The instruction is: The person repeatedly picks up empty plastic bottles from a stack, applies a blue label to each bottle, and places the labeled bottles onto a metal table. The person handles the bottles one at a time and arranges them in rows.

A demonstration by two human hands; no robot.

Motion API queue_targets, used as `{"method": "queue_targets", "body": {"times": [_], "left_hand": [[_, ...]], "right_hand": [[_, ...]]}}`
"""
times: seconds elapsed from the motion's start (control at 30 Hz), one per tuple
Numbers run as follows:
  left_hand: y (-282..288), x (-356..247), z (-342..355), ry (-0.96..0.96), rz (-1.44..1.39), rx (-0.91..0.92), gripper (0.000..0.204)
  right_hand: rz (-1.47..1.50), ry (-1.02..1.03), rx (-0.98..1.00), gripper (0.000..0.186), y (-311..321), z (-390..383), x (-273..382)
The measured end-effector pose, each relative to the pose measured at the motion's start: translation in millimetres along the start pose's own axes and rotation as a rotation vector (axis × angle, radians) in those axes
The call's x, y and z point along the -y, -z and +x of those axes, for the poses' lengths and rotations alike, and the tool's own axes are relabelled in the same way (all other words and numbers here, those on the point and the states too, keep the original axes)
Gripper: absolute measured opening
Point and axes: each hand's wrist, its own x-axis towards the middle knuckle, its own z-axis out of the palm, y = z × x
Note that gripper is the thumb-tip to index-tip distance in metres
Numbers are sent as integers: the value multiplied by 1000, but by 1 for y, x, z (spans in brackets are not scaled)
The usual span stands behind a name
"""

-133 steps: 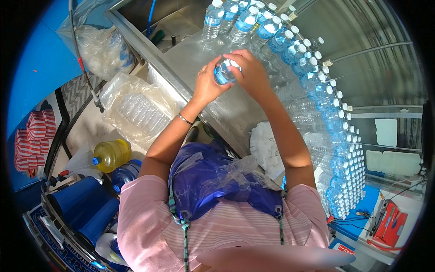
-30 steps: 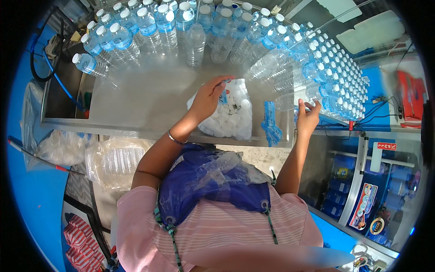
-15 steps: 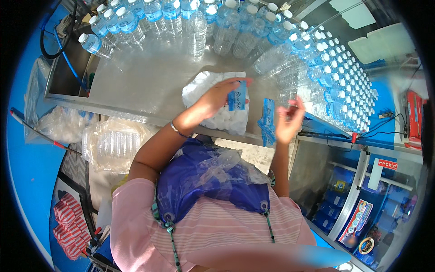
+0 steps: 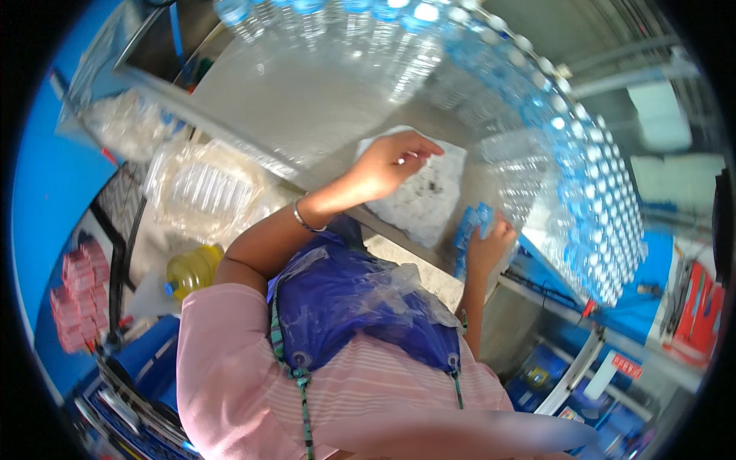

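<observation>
While the L hand (image 4: pixel 392 167) hung over the white bag (image 4: pixel 429 205) near ctr frame, the R hand (image 4: pixel 491 247) sat lower and to the right, up against the blue labels (image 4: pixel 464 229), so the R was clearly the nearer one. Those labels lay by the near edge of the metal counter (image 4: pixel 284 107), right of ctr frame, immediately left of the R fingers; their long axis ran steeply, lower left to upper right, approx. in line w/ the R forearm. R fingers were bent, but w/ the blur one couldn't tell if they gripped a label or only touched. L fingers curled loosely, a small bright spot btwn them; couldn't tell if held item or glare. Count: 2 hands, 1 white bag (contents too blurred to name), 1 bunch of labels, no. of pieces unclear, 1 yellow jug (image 4: pixel 195 270) lower left, 1 clear bag (image 4: pixel 211 192) w/ bottle shapes, left of ctr. Clear bottles (image 4: pixel 563 161), blue-banded, stood packed from top ctr to lower right; dozens, exact no. unreadable.
</observation>
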Motion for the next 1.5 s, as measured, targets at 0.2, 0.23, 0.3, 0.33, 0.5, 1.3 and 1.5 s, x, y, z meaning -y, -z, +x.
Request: {"method": "queue_targets", "body": {"times": [0.2, 0.23, 0.3, 0.33, 0.5, 1.3, 1.5], "left_hand": [[154, 17, -95, -185, 17, -774, 34], [185, 30, -120, -185, 60, -912, 32], [240, 69, -174, -152, 101, -1183, 26], [262, 94, -202, -158, 109, -1309, 24], [319, 238, -330, 420, 279, -1551, 17], [415, 438, -388, 1396, 1063, -474, 70], [384, 411, -409, 1114, 1062, -600, 65]], "right_hand": [[641, 89, 188, 24, 36, 52, 99], [735, 123, 243, 13, 37, 57, 128], [869, 286, 368, 16, 35, 59, 192], [982, 357, 430, 17, 32, 56, 224], [1108, 645, 1199, 17, -22, -6, 376], [-28, 1155, 1814, 97, -381, -256, 523], [463, 1040, 1642, 89, -348, -226, 529]]}}
